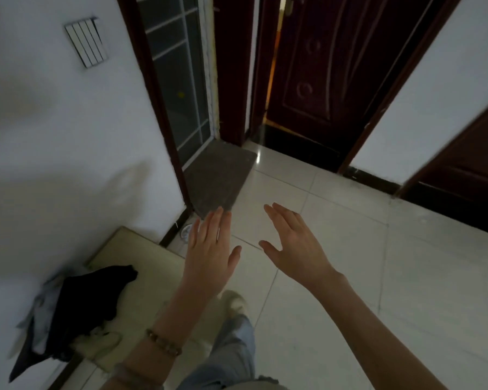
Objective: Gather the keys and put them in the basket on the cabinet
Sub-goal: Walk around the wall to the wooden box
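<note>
Keys and basket cannot be found anywhere in the head view, so their look and place cannot be told. Both hands are held out over the pale tiled floor [335, 249], palms down, fingers spread and holding nothing. Taking the grey doormat [220, 178] as the landmark: the left hand [212, 249] hangs just short of the mat's near corner, its fingertips overlapping that edge in the view, and a beaded bracelet [164, 342] circles its wrist. The right hand [293, 243] sits to the right of the mat's near corner, apart from the left hand, thumbs pointing toward each other. Behind the mat stands a glazed door [178, 80] with white bars; to the right of it a dark red wooden door [327, 66] stands slightly ajar, warm light showing at its edge. Left of the mat and nearer the person, a low beige surface [141, 263] against the white wall [54, 136] carries a heap of black cloth [88, 299] over something pale. Below the hands, a leg in light jeans [231, 353] ends in a pale shoe [234, 302] on the tiles.
</note>
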A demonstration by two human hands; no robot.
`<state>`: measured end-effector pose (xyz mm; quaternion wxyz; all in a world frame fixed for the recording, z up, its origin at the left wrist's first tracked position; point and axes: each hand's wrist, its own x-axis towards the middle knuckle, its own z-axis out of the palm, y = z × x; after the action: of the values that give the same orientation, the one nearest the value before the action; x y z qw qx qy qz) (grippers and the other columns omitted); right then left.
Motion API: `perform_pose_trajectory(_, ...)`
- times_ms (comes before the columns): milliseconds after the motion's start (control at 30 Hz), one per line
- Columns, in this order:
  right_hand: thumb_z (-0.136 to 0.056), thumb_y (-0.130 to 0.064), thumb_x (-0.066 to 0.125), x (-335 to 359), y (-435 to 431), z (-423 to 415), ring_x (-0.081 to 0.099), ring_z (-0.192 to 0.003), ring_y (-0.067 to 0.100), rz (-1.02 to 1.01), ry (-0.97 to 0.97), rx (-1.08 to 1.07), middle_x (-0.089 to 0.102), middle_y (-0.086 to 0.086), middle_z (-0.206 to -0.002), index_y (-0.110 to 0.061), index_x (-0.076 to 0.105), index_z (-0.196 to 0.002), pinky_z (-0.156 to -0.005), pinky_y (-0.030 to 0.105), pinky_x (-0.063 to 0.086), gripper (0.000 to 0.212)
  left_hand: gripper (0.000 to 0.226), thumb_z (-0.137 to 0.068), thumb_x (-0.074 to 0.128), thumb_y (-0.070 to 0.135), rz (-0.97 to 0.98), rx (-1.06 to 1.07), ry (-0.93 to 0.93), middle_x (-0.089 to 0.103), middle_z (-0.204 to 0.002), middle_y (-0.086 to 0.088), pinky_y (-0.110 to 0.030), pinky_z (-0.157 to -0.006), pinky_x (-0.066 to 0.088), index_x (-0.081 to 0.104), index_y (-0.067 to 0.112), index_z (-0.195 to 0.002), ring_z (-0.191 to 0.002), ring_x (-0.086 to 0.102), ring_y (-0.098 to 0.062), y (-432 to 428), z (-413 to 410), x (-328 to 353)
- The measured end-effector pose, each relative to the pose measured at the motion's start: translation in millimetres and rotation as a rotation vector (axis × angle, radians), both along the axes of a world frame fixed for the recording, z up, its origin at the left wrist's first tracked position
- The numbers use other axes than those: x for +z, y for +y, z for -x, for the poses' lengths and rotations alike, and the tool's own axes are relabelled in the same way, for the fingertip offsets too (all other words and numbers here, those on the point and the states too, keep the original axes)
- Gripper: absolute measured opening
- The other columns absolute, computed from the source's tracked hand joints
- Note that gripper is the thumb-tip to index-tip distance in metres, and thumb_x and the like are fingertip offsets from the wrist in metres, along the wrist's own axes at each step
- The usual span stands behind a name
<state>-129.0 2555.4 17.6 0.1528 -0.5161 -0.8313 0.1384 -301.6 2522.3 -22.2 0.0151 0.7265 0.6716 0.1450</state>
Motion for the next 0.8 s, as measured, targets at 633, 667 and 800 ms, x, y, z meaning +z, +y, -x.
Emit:
perform_pose_trajectory(633, -0.086, -0.023, 0.061, 4.9, 233.9, 114.8, 0.030, -0.134, 0.027, 0.137, 0.061, 0.516, 0.034, 0.015, -0.146, -0.007, 0.034, -0.138, -0.109, 0.032, 0.023, 0.060, 0.060, -0.080, 0.069, 0.021, 0.012, 0.495, -0.030, 0.048, -0.133, -0.026, -0.060, -0.103, 0.032, 0.045, -0.005, -0.129, -0.123, 0.045, -0.042, 152.4, 80.0, 11.0)
perform_pose_trajectory(667, -0.086, -0.022, 0.061, 3.6, 239.7, 124.8, 0.030, -0.134, 0.027, 0.153, 0.065, 0.556, 0.034, 0.015, -0.146, -0.007, 0.034, -0.137, -0.109, 0.031, 0.022, 0.060, 0.060, -0.081, 0.068, 0.020, 0.014, 0.533, -0.032, 0.048, -0.133, -0.026, -0.060, -0.103, 0.032, 0.045, -0.006, -0.129, -0.123, 0.045, -0.042, 152.5, 84.1, 10.2)
perform_pose_trajectory(800, -0.084, -0.019, 0.064, -4.8, 258.1, 165.0, 0.035, -0.131, 0.031, 0.178, 0.063, 0.760, 0.039, 0.019, -0.142, -0.003, 0.039, -0.134, -0.108, 0.037, 0.027, 0.058, 0.062, -0.080, 0.069, 0.024, 0.071, 0.732, -0.026, 0.048, -0.134, -0.025, -0.058, -0.101, 0.036, 0.044, -0.005, -0.130, -0.123, 0.046, -0.040, 144.3, 92.2, 3.2)
